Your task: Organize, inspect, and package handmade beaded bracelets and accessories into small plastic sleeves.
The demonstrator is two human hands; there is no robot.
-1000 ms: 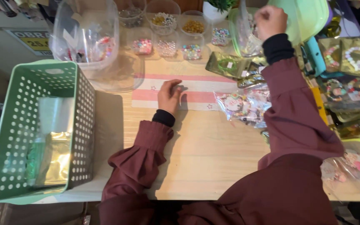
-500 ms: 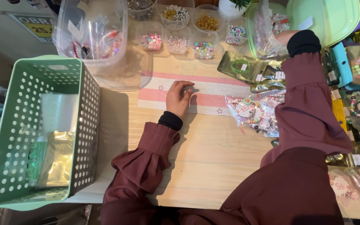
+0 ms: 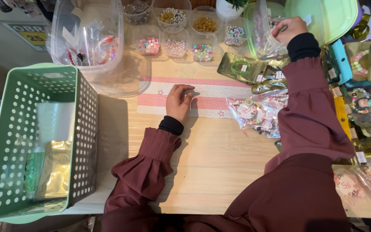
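Observation:
My left hand (image 3: 177, 101) rests on a pink-and-white striped mat (image 3: 220, 94) in the middle of the wooden table, fingers curled over a thin thread or wire that is hard to make out. My right hand (image 3: 289, 29) is raised at the far right and grips a clear plastic bag (image 3: 266, 41) held over a green tub (image 3: 254, 17) with its lid (image 3: 323, 19) tipped back. Both arms wear dark red sleeves with black cuffs.
A green perforated basket (image 3: 9, 141) with gold packets stands at the left. A clear bin (image 3: 86, 38) and several small bead cups (image 3: 176, 47) line the back. Packaged bracelets (image 3: 258, 114) lie right of the mat, more packets (image 3: 370, 81) at the far right.
My right hand has come down slightly and now holds the clear bag at the green tub. My left hand stays on the striped mat. The view has shifted a little.

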